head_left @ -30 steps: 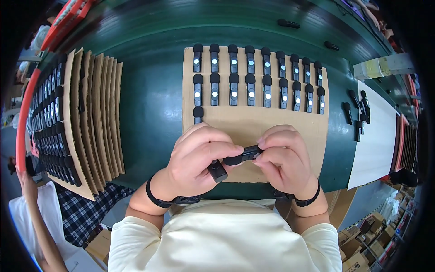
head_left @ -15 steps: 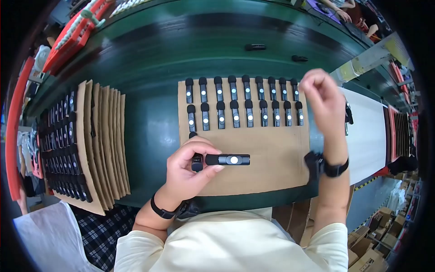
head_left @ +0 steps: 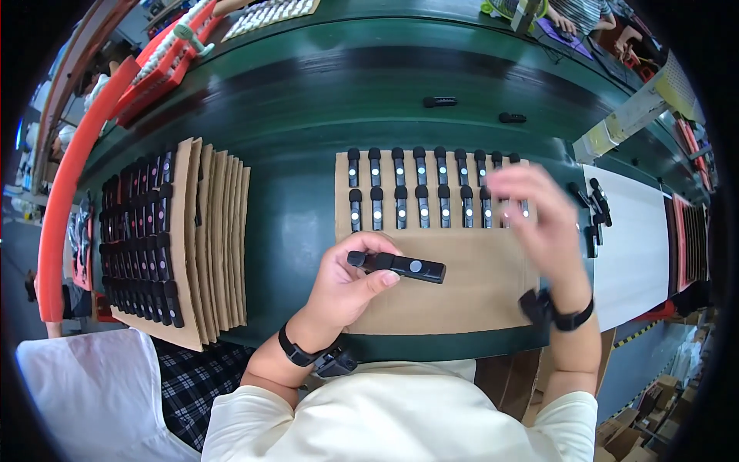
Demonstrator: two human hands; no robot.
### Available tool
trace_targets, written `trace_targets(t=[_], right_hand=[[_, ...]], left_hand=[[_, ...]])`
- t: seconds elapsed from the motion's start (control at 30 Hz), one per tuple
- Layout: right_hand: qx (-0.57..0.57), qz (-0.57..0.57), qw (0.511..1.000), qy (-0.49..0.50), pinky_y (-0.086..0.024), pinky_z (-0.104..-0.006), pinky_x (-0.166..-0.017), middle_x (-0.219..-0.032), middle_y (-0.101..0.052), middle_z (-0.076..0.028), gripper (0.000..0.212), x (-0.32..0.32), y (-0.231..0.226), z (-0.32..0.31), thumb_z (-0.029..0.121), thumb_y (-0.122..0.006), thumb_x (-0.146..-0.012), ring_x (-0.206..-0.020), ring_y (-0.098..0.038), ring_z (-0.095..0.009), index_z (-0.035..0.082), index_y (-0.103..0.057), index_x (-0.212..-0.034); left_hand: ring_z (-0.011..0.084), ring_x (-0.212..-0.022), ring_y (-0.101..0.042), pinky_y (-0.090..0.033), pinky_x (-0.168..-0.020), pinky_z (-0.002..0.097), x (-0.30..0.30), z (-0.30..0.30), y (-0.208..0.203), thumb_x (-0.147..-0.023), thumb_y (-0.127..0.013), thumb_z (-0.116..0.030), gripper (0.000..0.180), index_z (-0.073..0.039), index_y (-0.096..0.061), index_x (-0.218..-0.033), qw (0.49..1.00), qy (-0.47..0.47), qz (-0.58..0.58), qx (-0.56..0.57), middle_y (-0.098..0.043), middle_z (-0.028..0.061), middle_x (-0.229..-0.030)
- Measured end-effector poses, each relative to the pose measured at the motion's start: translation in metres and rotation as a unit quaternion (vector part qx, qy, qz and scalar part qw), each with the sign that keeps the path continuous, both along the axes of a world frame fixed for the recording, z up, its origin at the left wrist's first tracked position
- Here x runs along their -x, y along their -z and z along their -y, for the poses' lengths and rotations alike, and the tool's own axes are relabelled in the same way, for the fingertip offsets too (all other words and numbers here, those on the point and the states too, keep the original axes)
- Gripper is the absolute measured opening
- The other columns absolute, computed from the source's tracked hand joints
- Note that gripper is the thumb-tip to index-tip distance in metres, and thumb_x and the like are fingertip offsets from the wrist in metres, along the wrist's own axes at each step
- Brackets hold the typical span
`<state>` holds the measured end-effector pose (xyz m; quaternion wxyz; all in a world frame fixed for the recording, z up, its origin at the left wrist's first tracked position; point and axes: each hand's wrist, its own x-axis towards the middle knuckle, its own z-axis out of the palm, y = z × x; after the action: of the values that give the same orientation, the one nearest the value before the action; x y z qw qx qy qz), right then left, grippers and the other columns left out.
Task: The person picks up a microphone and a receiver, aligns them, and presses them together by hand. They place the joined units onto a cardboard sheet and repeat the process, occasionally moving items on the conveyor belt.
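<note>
The black microphone (head_left: pixel 419 269) is held above the cardboard sheet (head_left: pixel 446 308), pinched by the left hand (head_left: pixel 342 283). Its long axis is laid crosswise, foam tip (head_left: pixel 381 262) left, bare end right and slightly nearer the body. Thumb and fingers are parted on the blurred right hand (head_left: pixel 545 223).

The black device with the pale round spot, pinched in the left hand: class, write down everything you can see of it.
The black device has a slim, oblong body that looks like smooth plastic, a darker, rounded, foam-like cap at its left end and a pale disc on its face. It slants slightly, over the cardboard sheet. The left hand pinches its capped end; its underside is hidden.
</note>
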<state>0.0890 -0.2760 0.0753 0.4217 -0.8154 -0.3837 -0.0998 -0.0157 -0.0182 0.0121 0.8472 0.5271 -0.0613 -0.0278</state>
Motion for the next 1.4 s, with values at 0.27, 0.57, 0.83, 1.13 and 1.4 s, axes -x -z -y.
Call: trace_targets(t=[0.27,0.57,0.83,1.13,1.4], right_hand=[[-0.194,-0.153,0.960,-0.130,-0.048,-0.0370,-0.089,-0.106,-0.067,-0.015,0.034,0.058,0.024,-0.050,-0.005,-0.073,-0.073,-0.099,-0.063,-0.028,-0.001,-0.064,-0.106],[-0.130,-0.079,0.988,-0.039,-0.051,-0.0328,-0.075,-0.096,-0.064,-0.014,0.029,0.069,0.024,-0.059,-0.008,-0.070,-0.074,-0.084,-0.062,-0.025,-0.001,-0.062,-0.100],[-0.037,-0.129,0.991,-0.015,-0.051,-0.0327,-0.074,-0.097,-0.064,-0.013,0.027,0.074,0.057,-0.056,-0.006,-0.069,-0.076,-0.085,-0.063,-0.027,0.002,-0.058,-0.100],[0.062,-0.048,0.997,0.006,-0.053,-0.0388,-0.077,-0.099,-0.065,-0.013,0.028,0.068,0.072,-0.061,-0.005,-0.070,-0.072,-0.092,-0.064,-0.032,0.002,-0.057,-0.096],[0.153,-0.001,0.987,-0.044,-0.051,-0.0394,-0.082,-0.106,-0.061,-0.011,0.027,0.069,0.086,-0.061,-0.001,-0.070,-0.072,-0.097,-0.060,-0.031,0.006,-0.058,-0.096]], left_hand=[[0.0091,-0.086,-0.053,-0.042,-0.077,0.0234,0.003,0.002,-0.006,-0.084,-0.074,-0.008,0.031,-0.001,-0.058,-0.111,0.990,0.071,-0.061,0.102,-0.060,0.0033,-0.096],[0.0147,-0.091,-0.052,-0.043,-0.079,0.0255,0.021,-0.009,-0.003,-0.086,-0.071,-0.023,0.042,0.000,-0.051,-0.116,0.991,-0.060,0.027,-0.116,-0.056,0.0071,-0.097],[0.0168,-0.087,-0.054,-0.046,-0.078,0.0261,0.030,-0.039,0.001,-0.083,-0.071,-0.011,0.024,0.000,-0.063,-0.103,0.907,-0.108,0.147,-0.380,-0.056,0.0074,-0.094],[0.0244,-0.083,-0.065,-0.052,-0.070,0.0315,0.012,-0.019,0.005,-0.072,-0.072,0.003,0.030,-0.002,-0.066,-0.101,0.784,-0.115,0.262,-0.550,-0.066,0.0108,-0.097],[0.0258,-0.091,-0.062,-0.050,-0.076,0.0362,0.016,-0.013,0.013,-0.074,-0.067,-0.006,0.026,-0.004,-0.066,-0.100,0.667,-0.048,0.312,-0.675,-0.064,0.0091,-0.102]])
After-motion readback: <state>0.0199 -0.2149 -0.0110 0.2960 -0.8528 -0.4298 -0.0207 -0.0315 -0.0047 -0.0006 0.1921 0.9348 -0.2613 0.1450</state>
